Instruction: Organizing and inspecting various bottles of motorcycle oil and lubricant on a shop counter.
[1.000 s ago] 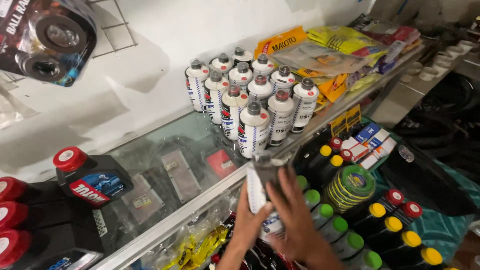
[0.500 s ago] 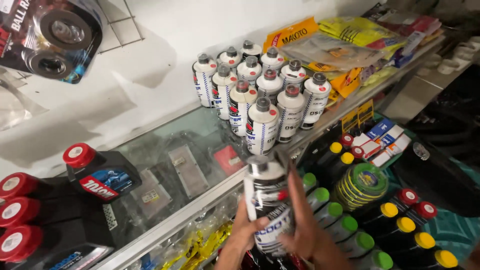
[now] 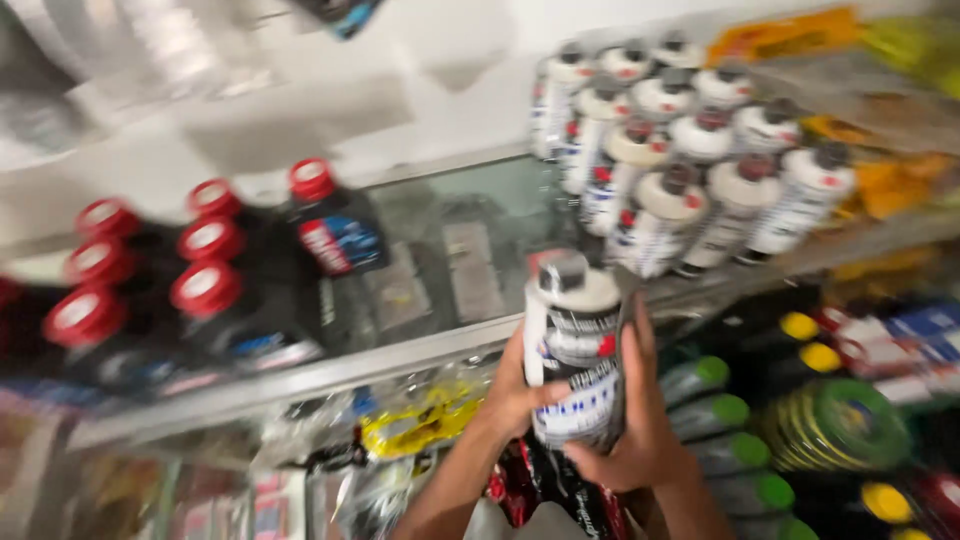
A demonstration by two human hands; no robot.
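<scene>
A white spray can [image 3: 572, 345] with a dark nozzle and black-and-red label stands upright in front of the glass shelf's [image 3: 430, 270] front edge. My left hand [image 3: 512, 395] grips its left side with the thumb across the label. On the other side, my right hand [image 3: 632, 420] wraps the lower part from the right. Both hands hold the same can. A cluster of several matching white cans [image 3: 690, 150] stands on the glass shelf behind and to the right. The picture is blurred by motion.
Black bottles with red caps [image 3: 200, 270] fill the shelf's left part. Below the shelf lie packets [image 3: 420, 420], cans with green and yellow caps [image 3: 740, 420] and a green coil [image 3: 835, 425]. Yellow packages [image 3: 800, 40] lie far right. A white wall is behind.
The can has come up from below the shelf to its front edge, both hands still on it. The view has swung left, bringing more red-capped bottles into sight.
</scene>
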